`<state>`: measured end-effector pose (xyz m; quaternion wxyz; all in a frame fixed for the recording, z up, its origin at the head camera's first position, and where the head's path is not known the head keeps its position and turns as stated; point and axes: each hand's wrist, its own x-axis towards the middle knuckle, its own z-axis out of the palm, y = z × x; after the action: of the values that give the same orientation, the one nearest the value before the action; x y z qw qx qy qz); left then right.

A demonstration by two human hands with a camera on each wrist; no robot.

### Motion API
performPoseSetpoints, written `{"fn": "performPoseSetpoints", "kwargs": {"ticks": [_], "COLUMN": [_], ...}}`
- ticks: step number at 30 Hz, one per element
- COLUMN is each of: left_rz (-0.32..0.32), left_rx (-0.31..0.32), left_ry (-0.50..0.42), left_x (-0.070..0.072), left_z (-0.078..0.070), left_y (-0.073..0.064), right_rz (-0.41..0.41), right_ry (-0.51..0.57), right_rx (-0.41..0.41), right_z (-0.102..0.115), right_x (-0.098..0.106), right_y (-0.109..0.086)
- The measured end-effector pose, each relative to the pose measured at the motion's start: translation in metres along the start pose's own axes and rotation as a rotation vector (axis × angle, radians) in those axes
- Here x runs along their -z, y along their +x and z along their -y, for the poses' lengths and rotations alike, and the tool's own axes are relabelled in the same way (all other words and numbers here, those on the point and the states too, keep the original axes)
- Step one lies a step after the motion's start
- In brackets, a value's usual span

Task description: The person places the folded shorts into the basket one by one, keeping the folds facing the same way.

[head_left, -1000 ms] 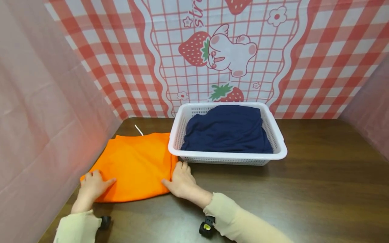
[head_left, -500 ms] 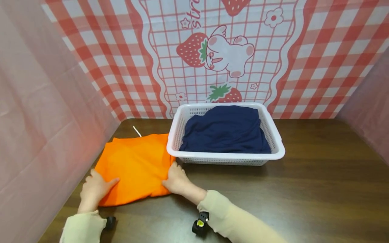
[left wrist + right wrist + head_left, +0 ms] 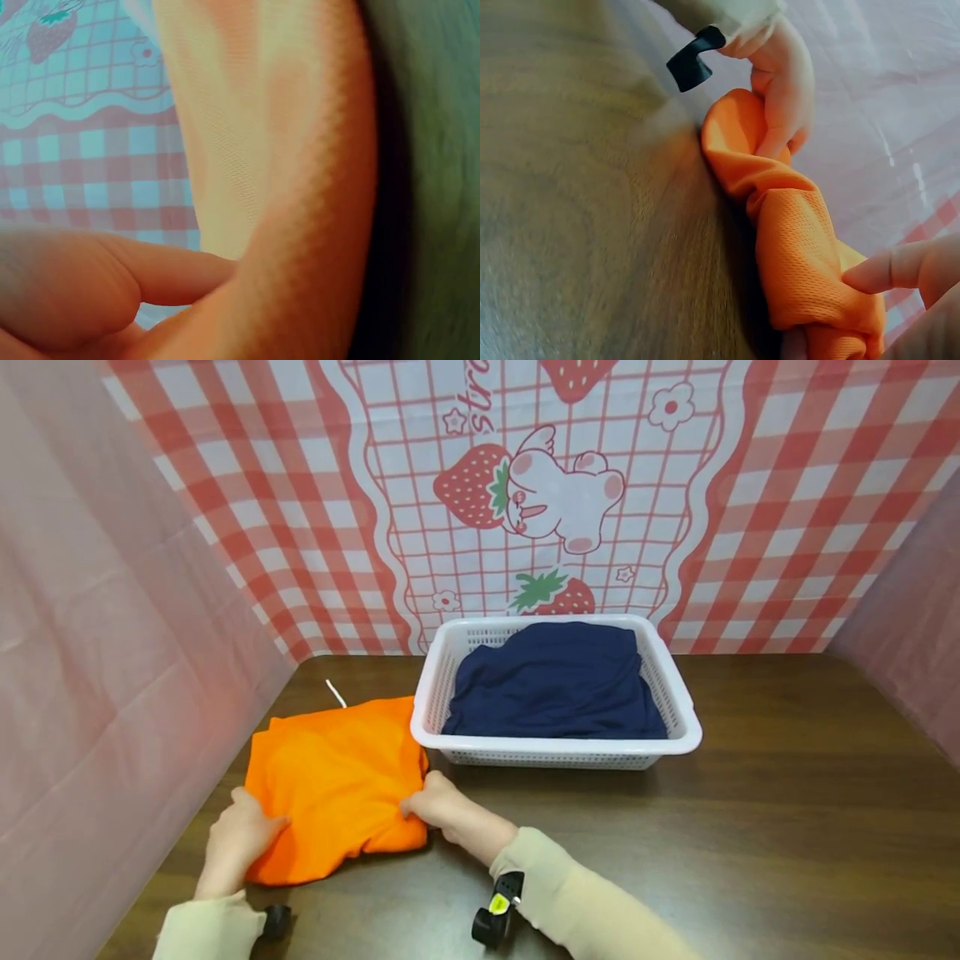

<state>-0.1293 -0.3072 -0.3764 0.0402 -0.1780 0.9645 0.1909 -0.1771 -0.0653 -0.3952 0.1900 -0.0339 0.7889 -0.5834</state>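
A folded orange cloth (image 3: 337, 785), perhaps a garment with a fine mesh weave, lies at the left of the table. My left hand (image 3: 242, 839) pinches its left side, thumb on top and the other fingers tucked beneath. On the opposite side, my right hand (image 3: 442, 802) grips the cloth's right edge near the front corner. Between the hands the front edge buckles upward, and the right wrist view shows the orange cloth (image 3: 795, 247) bunched there. In the left wrist view, a thumb (image 3: 172, 274) presses against the fabric. Most of the fingers under the cloth are hidden.
A white plastic basket (image 3: 555, 745) stands just right of the cloth, its left rim close to the cloth's back right corner. Navy folded fabric (image 3: 555, 681) lies inside it. A white cord (image 3: 336, 693) lies behind the cloth. Checked curtain (image 3: 300, 527) hangs behind the table.
The cloth has slid toward me, and its left side has shifted right. My hands have come closer together, and the front edge has gone from smooth to bunched. The basket stays put.
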Motion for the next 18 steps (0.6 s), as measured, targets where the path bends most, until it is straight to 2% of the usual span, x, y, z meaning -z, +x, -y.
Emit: {"fn": "performPoseSetpoints", "kwargs": {"ticks": [3,5,8,11,12,15,18], "left_rz": [0.045,0.073,0.162,0.296,0.342,0.454,0.548], "left_rx": [-0.003,0.006,0.023,0.065,0.076,0.092,0.03], "left_ry": [-0.043,-0.138,-0.421,-0.746,-0.83,-0.999,-1.144], "left_x": [0.002,0.003,0.002,0.0,0.0,0.001,0.004], "left_z": [0.005,0.008,0.013,0.019,0.022,0.029,0.035], "left_y": [0.001,0.002,0.001,-0.002,-0.003,-0.006,-0.005], "right_rz": [-0.002,0.004,0.033,0.079,0.096,0.135,0.148], "right_ry": [0.076,0.128,0.223,0.338,0.375,0.459,0.498], "right_rx": [-0.013,-0.005,0.002,-0.027,-0.043,-0.077,-0.075], "right_z": [0.001,0.002,0.003,0.003,0.003,0.002,0.003], "right_x": [0.001,0.0,-0.002,-0.003,-0.004,-0.004,-0.004], "right_y": [0.001,0.001,0.0,-0.001,-0.002,-0.003,-0.002]}}
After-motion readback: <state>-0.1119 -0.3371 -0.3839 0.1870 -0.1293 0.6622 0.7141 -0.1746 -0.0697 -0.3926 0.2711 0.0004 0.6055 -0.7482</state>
